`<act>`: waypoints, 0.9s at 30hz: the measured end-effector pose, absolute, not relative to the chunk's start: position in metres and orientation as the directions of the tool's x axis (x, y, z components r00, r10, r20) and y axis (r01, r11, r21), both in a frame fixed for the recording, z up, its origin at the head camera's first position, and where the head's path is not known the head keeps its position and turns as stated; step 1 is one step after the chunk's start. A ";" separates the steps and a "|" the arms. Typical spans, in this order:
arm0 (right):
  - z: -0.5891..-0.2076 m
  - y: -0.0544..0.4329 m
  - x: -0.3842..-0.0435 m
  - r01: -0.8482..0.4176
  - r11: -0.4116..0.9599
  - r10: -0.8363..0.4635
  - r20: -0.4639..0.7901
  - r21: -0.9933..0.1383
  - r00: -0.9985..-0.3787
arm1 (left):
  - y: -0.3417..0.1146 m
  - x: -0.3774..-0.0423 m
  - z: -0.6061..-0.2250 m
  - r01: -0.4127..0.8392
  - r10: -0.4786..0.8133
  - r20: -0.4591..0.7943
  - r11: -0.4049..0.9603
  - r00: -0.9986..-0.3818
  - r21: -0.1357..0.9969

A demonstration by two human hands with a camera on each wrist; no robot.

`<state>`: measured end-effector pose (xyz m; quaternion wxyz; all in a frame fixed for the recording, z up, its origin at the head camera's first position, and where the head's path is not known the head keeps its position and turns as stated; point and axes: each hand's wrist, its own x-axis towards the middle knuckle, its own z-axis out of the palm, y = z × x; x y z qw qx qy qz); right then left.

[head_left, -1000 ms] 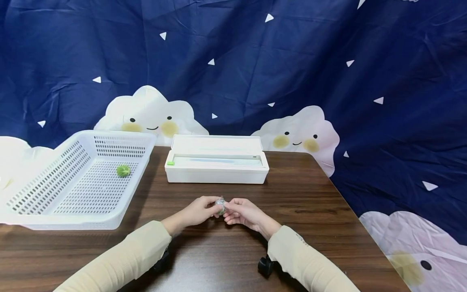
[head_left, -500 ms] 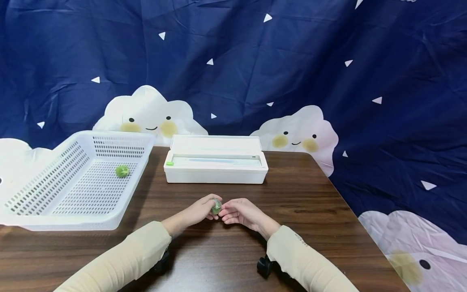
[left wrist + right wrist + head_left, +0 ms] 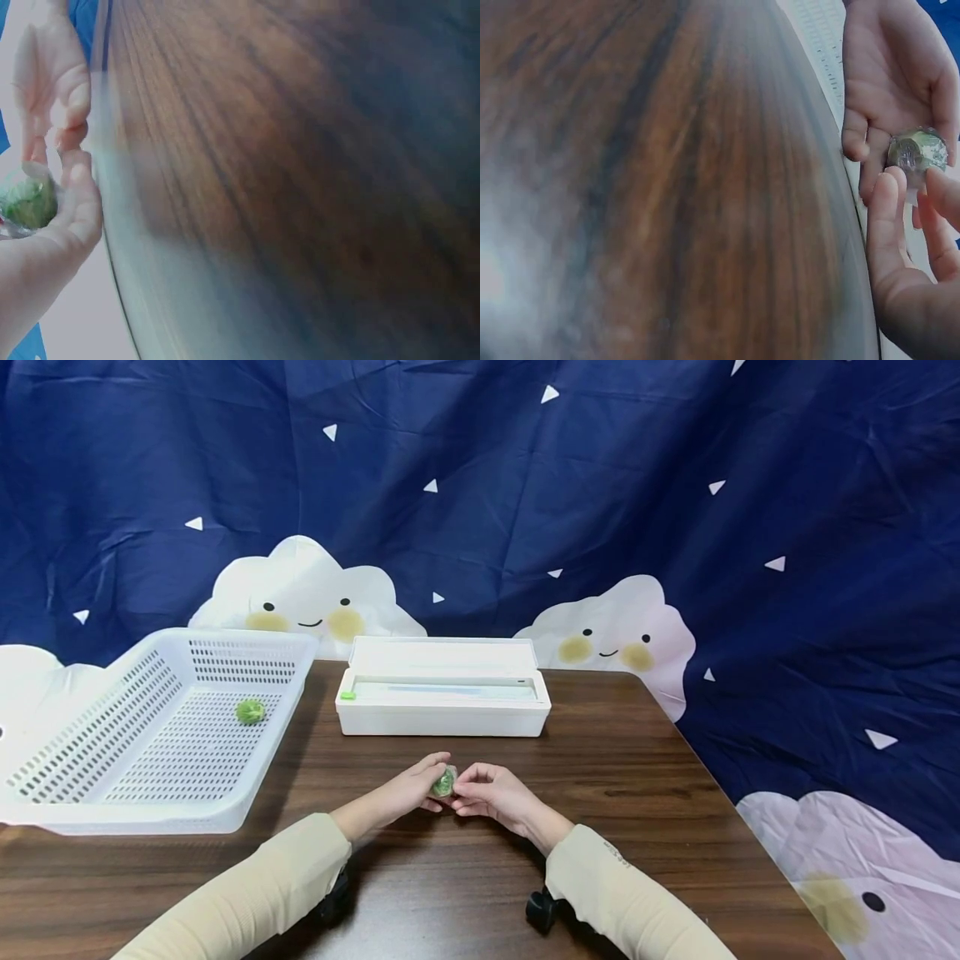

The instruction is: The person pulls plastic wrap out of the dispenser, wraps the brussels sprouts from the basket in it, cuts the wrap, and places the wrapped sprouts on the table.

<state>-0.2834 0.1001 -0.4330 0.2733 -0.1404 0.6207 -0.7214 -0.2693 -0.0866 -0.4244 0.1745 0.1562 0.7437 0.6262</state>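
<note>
A broccoli floret (image 3: 444, 782) in clear plastic wrap sits between my two hands, above the table. My left hand (image 3: 405, 789) holds it from the left, between the thumb and the fingers. In the left wrist view the floret (image 3: 30, 202) shows green under creased, shiny film. My right hand (image 3: 498, 795) comes in from the right and pinches the plastic wrap at the floret's near edge. From the right wrist, the wrapped floret (image 3: 919, 148) lies against the left palm, with the right fingertips right at its film.
A white plastic-wrap box (image 3: 442, 721) stands behind my hands, lid raised, with a green slider (image 3: 348, 695) at its left end. To the left is a white slotted basket (image 3: 135, 812) holding another broccoli floret (image 3: 250, 712). The brown wooden table (image 3: 600, 760) ends at a slanting right edge.
A second ago both hands were at the wrapped floret. The right fingers then came off it, the floret turned to show more green in the left hand, and the right fingers have returned to the wrap.
</note>
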 end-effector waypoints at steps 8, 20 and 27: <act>-0.429 0.098 -0.283 0.210 -0.116 -0.551 -0.113 -0.971 -0.827 | -0.093 -0.268 -0.420 0.038 0.507 -0.094 0.244 -0.857 0.969; -0.429 0.095 -0.280 0.067 -0.051 -0.544 -0.029 -0.996 -0.838 | -0.093 -0.264 -0.419 0.176 0.433 0.001 0.365 -0.901 0.914; -0.430 0.091 -0.276 -0.092 0.049 -0.481 0.057 -0.995 -0.875 | -0.089 -0.264 -0.415 0.152 0.430 -0.044 0.409 -0.902 0.900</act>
